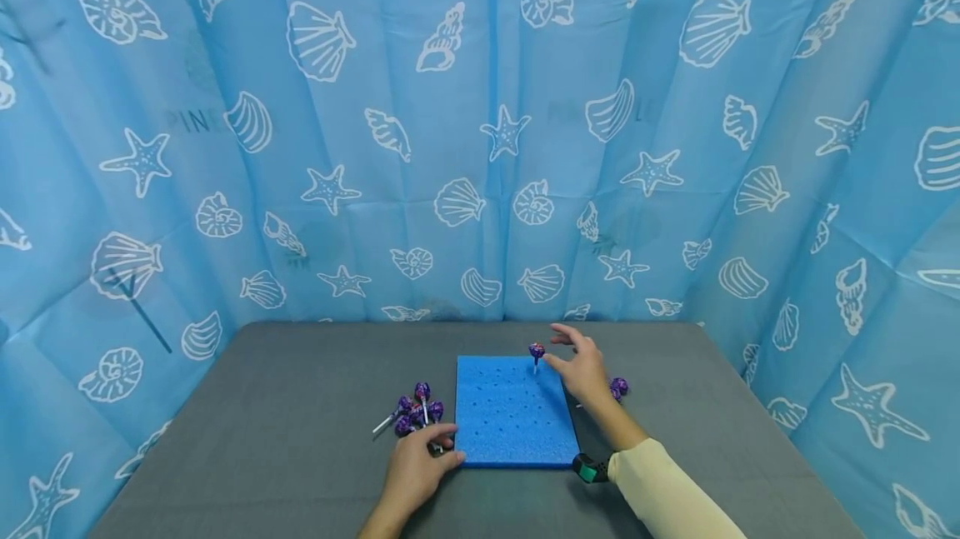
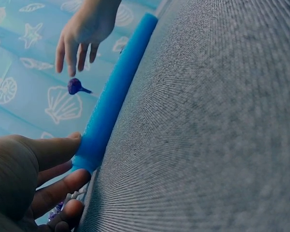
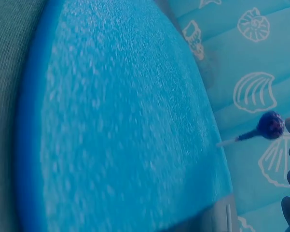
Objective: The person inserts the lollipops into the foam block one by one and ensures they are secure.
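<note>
Lollipop is upright at the far right part of the blue foam board, candy end up, stick end down at the foam. Can't tell how deep the stick sits. Right hand is right beside the candy: grip is well open, fingers spread, nothing held. A fingertip is very close to the candy; can't tell if it touches. Left hand is at the board's near left corner: grip loosely open, thumb against the foam, other fingers along the left side. Board is flat on the grey desk, rows of small holes in its top. Lollipop pile, purple wrappers, lies just left of the board, near the left hand. More purple lollipops to the right, partly behind the right forearm. Pale yellow sleeve on that arm. Blue shell-print curtain behind the desk.
</note>
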{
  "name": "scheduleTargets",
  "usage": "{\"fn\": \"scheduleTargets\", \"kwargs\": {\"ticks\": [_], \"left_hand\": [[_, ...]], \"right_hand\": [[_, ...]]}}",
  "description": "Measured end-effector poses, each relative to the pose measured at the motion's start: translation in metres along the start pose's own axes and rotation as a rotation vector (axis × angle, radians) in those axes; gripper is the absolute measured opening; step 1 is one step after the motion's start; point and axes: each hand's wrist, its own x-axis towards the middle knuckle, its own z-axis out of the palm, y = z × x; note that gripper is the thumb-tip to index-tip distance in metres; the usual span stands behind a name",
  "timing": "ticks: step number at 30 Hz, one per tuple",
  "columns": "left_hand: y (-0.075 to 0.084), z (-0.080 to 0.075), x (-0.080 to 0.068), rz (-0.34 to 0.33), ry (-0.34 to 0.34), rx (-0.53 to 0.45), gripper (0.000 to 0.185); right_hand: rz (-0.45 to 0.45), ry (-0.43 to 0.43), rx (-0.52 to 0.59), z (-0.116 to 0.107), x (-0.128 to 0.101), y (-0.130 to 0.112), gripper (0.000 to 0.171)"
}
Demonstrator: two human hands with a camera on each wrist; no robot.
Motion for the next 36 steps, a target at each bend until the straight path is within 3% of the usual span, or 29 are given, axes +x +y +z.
{"fn": "scheduleTargets", "kwargs": {"ticks": [14,20,30,36], "left_hand": [[-0.001,0.000,-0.001,-0.038,-0.011,-0.006,0.038],[-0.001,0.000,-0.002,0.003,0.009,-0.009,0.037],[0.000,-0.001,-0.001,0.005,0.010,-0.004,0.037],[0.000,0.000,-0.002,0.004,0.008,-0.005,0.037]], "right_hand": [[-0.046,0.062,-0.055,-0.030,-0.006,0.024,0.050],[-0.070,0.090,-0.092,-0.041,-0.011,0.037,0.049],[-0.057,0.037,-0.189,-0.054,-0.023,0.050,0.048],[-0.054,-0.041,-0.232,-0.055,-0.028,0.055,0.048]]}}
